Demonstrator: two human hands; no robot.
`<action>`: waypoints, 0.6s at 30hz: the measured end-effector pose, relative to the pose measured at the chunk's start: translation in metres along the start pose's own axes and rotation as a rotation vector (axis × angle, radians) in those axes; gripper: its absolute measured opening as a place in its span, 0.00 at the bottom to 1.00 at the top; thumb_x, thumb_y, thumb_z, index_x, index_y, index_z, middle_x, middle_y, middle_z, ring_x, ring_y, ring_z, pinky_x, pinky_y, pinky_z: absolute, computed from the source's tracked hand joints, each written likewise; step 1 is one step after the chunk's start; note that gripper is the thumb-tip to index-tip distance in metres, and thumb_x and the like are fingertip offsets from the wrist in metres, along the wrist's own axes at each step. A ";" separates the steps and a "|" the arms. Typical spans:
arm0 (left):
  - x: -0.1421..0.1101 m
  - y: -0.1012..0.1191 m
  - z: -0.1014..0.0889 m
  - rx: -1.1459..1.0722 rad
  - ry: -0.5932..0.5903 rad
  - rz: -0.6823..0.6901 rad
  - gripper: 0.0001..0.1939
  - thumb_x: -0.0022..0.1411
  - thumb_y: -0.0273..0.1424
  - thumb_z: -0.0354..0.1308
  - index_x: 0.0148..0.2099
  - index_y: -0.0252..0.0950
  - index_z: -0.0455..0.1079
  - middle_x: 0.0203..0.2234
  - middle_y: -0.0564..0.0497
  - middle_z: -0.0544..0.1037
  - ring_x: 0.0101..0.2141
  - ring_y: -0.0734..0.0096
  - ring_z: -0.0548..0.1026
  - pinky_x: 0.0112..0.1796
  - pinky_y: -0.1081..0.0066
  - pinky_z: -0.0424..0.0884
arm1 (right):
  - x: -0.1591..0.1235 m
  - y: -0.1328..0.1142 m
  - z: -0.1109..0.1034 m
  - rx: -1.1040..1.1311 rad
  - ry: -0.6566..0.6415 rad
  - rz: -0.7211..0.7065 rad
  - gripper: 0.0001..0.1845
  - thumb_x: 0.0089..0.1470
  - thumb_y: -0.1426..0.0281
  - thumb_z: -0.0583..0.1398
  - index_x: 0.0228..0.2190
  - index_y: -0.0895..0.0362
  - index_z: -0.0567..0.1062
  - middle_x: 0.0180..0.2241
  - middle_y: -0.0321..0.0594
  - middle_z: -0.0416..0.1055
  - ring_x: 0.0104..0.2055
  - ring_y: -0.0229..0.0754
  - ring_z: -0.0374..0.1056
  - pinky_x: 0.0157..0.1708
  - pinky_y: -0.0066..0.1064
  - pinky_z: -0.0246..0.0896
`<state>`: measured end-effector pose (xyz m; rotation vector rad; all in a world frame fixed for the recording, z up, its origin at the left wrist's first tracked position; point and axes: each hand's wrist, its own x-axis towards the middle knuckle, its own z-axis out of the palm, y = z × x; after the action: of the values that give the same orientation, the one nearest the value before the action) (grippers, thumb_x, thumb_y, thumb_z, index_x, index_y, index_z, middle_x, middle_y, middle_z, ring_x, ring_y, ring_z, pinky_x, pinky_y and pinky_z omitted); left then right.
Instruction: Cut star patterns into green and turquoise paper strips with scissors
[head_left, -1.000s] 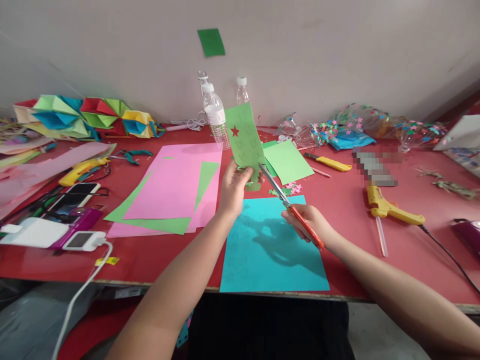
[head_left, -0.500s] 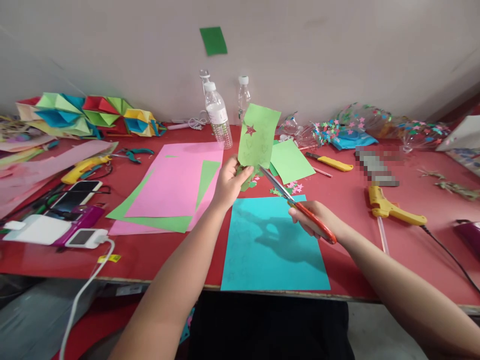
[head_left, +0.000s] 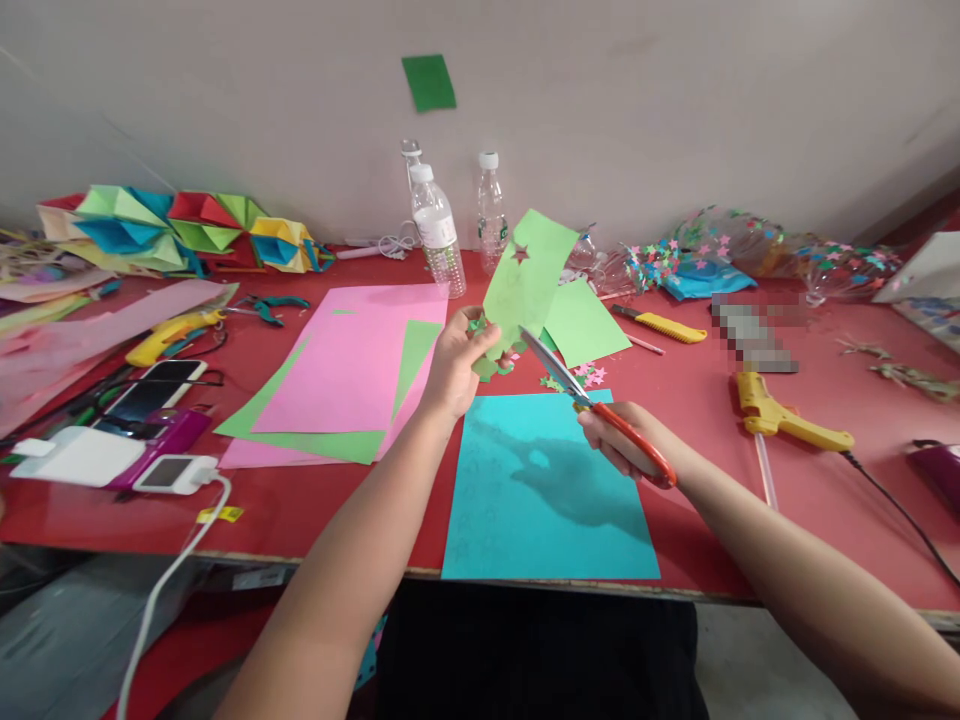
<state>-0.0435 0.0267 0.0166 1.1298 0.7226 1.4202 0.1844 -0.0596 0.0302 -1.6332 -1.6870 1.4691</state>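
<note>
My left hand (head_left: pixel 459 362) pinches the lower left corner of a light green sheet of paper (head_left: pixel 529 285), which is held up and tilted to the right. Near its top left the sheet has a star-shaped hole. In my right hand (head_left: pixel 619 435) is a pair of scissors (head_left: pixel 631 446) with red handles; the blade tips reach the sheet's lower edge. Below my hands lies a blue sheet (head_left: pixel 517 540) with faint pencilled outlines and the shadow of my hands. Small cut paper stars (head_left: pixel 589 374) are scattered just behind it.
Pink sheets (head_left: pixel 322 370) layered with green ones lie on the left. Plastic bottles (head_left: pixel 440 235) stand by the wall. A yellow box cutter (head_left: pixel 667 324) and a yellow glue gun (head_left: pixel 787 418) lie at right. Phones and chargers (head_left: pixel 82 465) crowd the left edge of the red table.
The light green sheet has turned clockwise and shifted right in my left hand, its top leaning further right. My right hand and the scissors have barely moved.
</note>
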 end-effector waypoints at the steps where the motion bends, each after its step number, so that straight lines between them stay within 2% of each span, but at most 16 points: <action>1: -0.001 0.001 0.002 -0.043 -0.007 -0.009 0.20 0.52 0.45 0.66 0.41 0.39 0.68 0.27 0.53 0.76 0.23 0.74 0.74 0.25 0.71 0.71 | 0.000 0.002 0.002 0.031 0.000 -0.025 0.29 0.53 0.42 0.57 0.21 0.55 0.64 0.09 0.29 0.58 0.10 0.31 0.53 0.13 0.24 0.50; 4: -0.006 0.001 0.005 -0.076 -0.136 -0.059 0.25 0.52 0.54 0.62 0.37 0.36 0.72 0.27 0.48 0.77 0.26 0.69 0.76 0.30 0.67 0.73 | 0.001 0.007 0.006 0.121 0.019 -0.121 0.28 0.58 0.44 0.52 0.22 0.54 0.64 0.09 0.29 0.59 0.10 0.32 0.53 0.13 0.24 0.52; 6: -0.009 -0.002 0.009 -0.028 -0.252 -0.089 0.22 0.50 0.50 0.67 0.31 0.35 0.73 0.26 0.48 0.76 0.26 0.71 0.74 0.32 0.68 0.73 | 0.002 0.008 0.008 0.148 0.027 -0.153 0.28 0.60 0.45 0.51 0.22 0.54 0.64 0.09 0.29 0.59 0.10 0.32 0.53 0.13 0.24 0.52; 8: -0.012 -0.005 0.012 0.022 -0.285 -0.086 0.17 0.52 0.44 0.68 0.28 0.35 0.73 0.23 0.51 0.74 0.25 0.74 0.72 0.31 0.70 0.71 | 0.002 0.007 0.010 0.140 0.025 -0.125 0.27 0.60 0.46 0.52 0.22 0.54 0.63 0.09 0.29 0.59 0.10 0.32 0.53 0.13 0.24 0.52; 11: -0.013 -0.010 0.016 0.033 -0.154 -0.027 0.16 0.58 0.42 0.64 0.28 0.35 0.73 0.20 0.53 0.72 0.22 0.77 0.69 0.28 0.72 0.68 | 0.001 0.003 0.012 0.094 0.021 -0.041 0.26 0.57 0.46 0.55 0.22 0.54 0.64 0.08 0.28 0.58 0.10 0.32 0.53 0.12 0.24 0.51; 14: -0.010 -0.011 0.016 0.009 -0.001 0.035 0.14 0.57 0.41 0.64 0.29 0.35 0.72 0.19 0.54 0.73 0.21 0.78 0.69 0.26 0.74 0.66 | 0.001 0.002 0.014 0.060 0.028 0.002 0.26 0.53 0.45 0.58 0.21 0.54 0.63 0.08 0.27 0.57 0.10 0.31 0.52 0.12 0.24 0.48; 18: -0.007 -0.010 0.013 0.009 0.036 0.062 0.11 0.56 0.38 0.65 0.30 0.36 0.71 0.20 0.54 0.75 0.21 0.78 0.71 0.26 0.74 0.66 | 0.003 0.003 0.016 0.039 0.022 0.015 0.27 0.51 0.44 0.59 0.21 0.54 0.63 0.09 0.27 0.57 0.10 0.32 0.53 0.12 0.24 0.48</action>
<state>-0.0283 0.0198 0.0104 1.1446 0.7253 1.4939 0.1723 -0.0639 0.0204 -1.6393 -1.6270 1.4767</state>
